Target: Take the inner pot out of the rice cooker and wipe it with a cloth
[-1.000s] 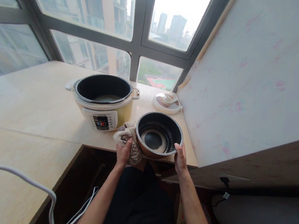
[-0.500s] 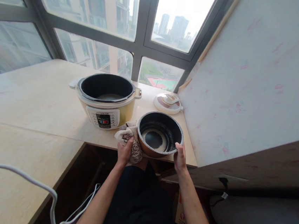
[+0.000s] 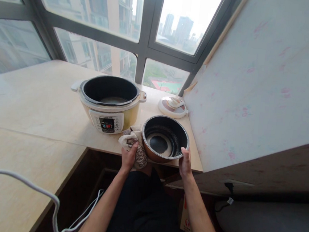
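A dark inner pot [image 3: 165, 139] with a copper-coloured outside stands near the front edge of a pale wooden counter [image 3: 35, 104]. A whitish ring of residue lies on its bottom. My right hand [image 3: 185, 162] grips the pot's rim on the near right side. My left hand [image 3: 128, 156] is closed on a patterned cloth [image 3: 137, 149] pressed against the pot's left wall. Behind and to the left stands a yellow-and-white electric cooker [image 3: 109, 104], open and without its inner pot.
The cooker's white lid [image 3: 173, 107] lies on the counter by the window. A pale wall panel [image 3: 257, 74] rises on the right. A white cable [image 3: 40, 196] runs over the lower counter at the left and hangs off its edge.
Almost nothing differs. Both hands hold their places on the pot and cloth; the view has shifted slightly.
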### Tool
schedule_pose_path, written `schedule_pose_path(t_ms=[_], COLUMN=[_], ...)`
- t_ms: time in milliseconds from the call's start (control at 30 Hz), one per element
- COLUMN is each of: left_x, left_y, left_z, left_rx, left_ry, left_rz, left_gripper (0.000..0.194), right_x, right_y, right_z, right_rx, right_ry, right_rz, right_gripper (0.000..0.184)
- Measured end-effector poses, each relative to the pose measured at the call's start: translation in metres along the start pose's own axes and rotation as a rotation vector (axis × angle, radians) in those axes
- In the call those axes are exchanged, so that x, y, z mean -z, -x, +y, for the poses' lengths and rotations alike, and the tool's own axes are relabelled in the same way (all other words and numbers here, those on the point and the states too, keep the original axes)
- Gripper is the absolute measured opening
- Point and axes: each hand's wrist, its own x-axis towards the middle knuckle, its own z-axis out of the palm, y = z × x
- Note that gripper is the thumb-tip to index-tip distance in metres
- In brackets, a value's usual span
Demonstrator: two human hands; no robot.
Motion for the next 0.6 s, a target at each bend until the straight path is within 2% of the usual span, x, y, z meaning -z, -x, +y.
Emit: schedule_pose_path(t_ms=[400, 600], left_x=[0.0004, -0.0003], left_y=[0.0012, 0.0030], left_z=[0.0002, 0.0036], left_rx=[-0.023, -0.006], left_ry=[-0.010, -0.008], left_rz=[-0.023, 0.009], left_gripper=[0.052, 0.053], right_x=[-0.0013, -0.0009], right_y=[0.0012, 0.0004], right_z=[0.0006, 0.0015], right_rx=[0.008, 0.001], right_ry=[0.069, 0.030], right_rz=[0.013, 0.030], right_gripper=[0.055, 0.058])
